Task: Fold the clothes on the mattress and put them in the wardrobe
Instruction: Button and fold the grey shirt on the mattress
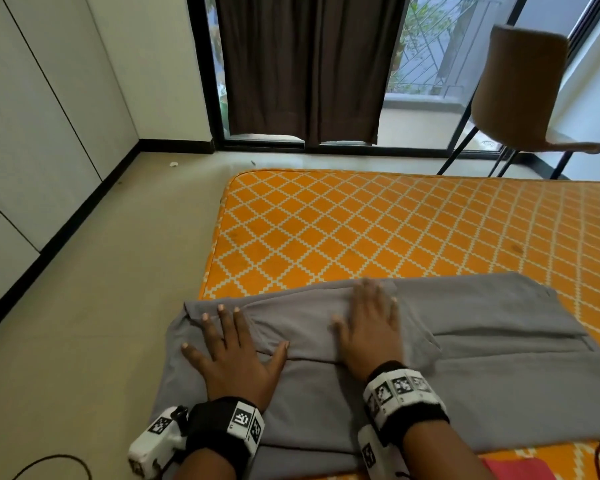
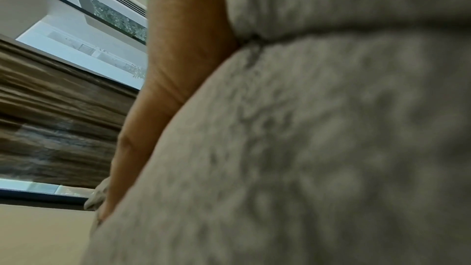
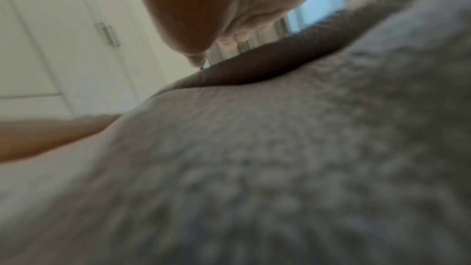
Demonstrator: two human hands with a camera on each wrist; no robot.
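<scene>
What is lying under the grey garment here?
The grey garment lies on the orange patterned mattress, its left end hanging past the edge. Both hands, left and right, press flat on top. Anything beneath is hidden.

Red cloth (image 1: 510,470) cut off, both wrist views blurred

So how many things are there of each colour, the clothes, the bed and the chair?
Grey: 1, the grey garment under both hands.
Orange: 1, the mattress.
Brown: 1, the chair.
Red: 1, the red cloth at the near edge, mostly cut off.
Total: 4.
</scene>
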